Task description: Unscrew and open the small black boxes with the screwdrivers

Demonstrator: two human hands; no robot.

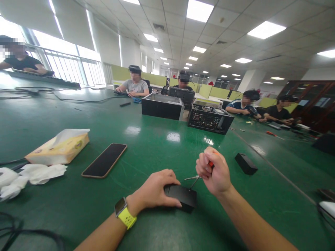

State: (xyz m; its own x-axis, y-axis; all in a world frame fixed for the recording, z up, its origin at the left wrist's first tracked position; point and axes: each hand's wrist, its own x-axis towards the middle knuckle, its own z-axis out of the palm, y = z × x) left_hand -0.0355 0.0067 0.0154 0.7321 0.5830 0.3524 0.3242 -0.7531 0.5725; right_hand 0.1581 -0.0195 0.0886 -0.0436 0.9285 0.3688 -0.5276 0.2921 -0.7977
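My left hand (157, 190), with a yellow-strapped watch on the wrist, presses down on a small flat black box (184, 197) lying on the green table (157, 146). My right hand (213, 170) is closed around an orange-handled screwdriver (210, 163). Its thin metal shaft (194, 182) slants down to the box's top far edge. A second small black box (245, 163) lies to the right, beyond my right hand.
A phone (104, 160) lies face up to the left, by a tissue box (59, 146) and crumpled tissues (39, 173). Two open computer cases (161, 106) (210, 119) stand further back. Several people sit around the table. Cables (15, 233) lie at the near left.
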